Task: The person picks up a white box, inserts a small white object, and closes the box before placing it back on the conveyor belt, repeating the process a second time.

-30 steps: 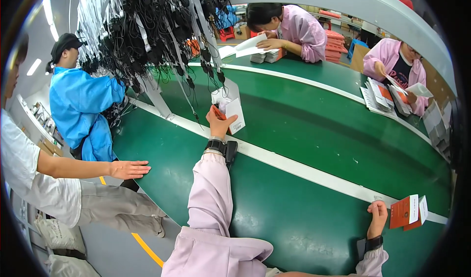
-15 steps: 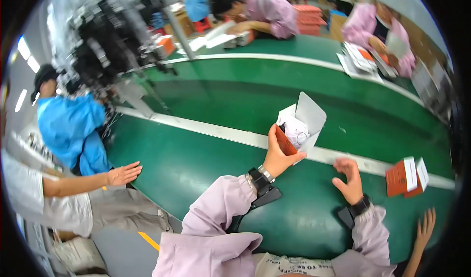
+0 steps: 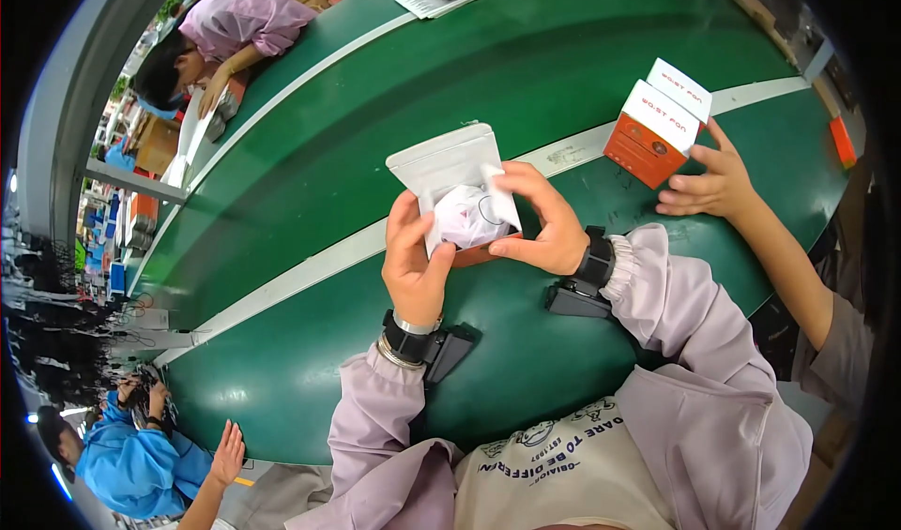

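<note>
Left hand (image 3: 413, 275) and right hand (image 3: 554, 228), each grip curled, hold an open box (image 3: 450, 166) containing a white-wrapped bundle (image 3: 466, 219).

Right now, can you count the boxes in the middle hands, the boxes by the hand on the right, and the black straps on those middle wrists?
Open box in left hand and right hand: 1
Orange-and-white boxes by co-worker's hand: 2
Black wrist straps: 2
Total: 5

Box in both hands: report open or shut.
Open: the box has its white lid raised, and a white-wrapped item shows inside.
</note>
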`<state>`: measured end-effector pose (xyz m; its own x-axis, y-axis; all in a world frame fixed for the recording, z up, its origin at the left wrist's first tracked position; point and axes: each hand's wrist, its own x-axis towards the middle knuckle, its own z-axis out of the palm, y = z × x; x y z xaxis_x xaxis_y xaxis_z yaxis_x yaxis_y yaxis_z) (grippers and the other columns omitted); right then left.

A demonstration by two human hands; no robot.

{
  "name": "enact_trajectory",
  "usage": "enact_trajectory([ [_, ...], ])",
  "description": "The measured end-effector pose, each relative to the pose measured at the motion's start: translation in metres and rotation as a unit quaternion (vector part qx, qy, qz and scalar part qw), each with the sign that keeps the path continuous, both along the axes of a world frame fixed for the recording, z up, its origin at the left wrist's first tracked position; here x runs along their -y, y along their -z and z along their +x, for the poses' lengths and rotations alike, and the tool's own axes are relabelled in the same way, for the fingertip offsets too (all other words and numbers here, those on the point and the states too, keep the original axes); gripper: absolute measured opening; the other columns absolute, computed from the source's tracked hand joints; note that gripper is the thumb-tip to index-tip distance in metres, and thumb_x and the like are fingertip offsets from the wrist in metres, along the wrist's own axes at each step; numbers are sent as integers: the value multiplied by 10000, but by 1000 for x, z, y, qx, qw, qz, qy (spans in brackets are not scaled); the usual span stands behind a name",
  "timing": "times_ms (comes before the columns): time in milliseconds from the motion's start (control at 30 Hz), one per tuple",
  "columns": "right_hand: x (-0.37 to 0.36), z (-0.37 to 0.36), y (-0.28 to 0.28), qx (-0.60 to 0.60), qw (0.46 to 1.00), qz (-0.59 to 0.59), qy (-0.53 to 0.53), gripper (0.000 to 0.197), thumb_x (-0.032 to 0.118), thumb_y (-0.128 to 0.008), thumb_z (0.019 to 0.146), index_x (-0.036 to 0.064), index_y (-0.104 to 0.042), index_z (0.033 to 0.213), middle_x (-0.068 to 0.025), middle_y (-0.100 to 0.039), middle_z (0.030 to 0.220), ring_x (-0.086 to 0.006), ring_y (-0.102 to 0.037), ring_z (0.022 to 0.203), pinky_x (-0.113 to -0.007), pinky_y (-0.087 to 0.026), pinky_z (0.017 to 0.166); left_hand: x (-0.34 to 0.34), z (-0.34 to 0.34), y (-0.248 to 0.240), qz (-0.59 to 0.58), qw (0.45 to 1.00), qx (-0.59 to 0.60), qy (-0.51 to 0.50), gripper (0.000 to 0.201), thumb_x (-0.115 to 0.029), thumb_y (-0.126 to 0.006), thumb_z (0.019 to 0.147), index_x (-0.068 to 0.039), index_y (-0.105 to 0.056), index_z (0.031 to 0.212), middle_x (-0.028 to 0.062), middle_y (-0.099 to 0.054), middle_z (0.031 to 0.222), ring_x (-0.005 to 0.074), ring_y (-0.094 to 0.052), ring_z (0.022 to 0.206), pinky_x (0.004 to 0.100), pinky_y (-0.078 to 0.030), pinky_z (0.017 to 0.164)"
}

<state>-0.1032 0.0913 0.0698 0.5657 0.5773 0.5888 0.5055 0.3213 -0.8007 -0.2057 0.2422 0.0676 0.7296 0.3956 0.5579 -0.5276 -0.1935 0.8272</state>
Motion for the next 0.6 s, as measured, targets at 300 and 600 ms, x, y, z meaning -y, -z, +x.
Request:
enact_trajectory([
  [300, -3, 3, 1, 72, 997, -3, -39, 456, 103, -670, 648, 41, -410, 1018, -149, -370, 1169, -298, -376, 1088, -393, -300, 895, -4, 3, -8, 22, 999, -29, 22, 314, 23, -533, 716, -30, -446, 1013, 111, -368, 1141, 279, -371, 1107, 373, -318, 908],
  [600, -6, 5, -2, 63, 997, 45, -11, 350, 129, -640, 658, 54, -434, 930, -127, -445, 1068, -310, -402, 1049, -400, -312, 876, 0, 19, -8, 22, 998, -53, 0, 286, 32, -528, 678, -65, -470, 941, 91, -394, 1066, 212, -428, 1004, 329, -363, 855],
])
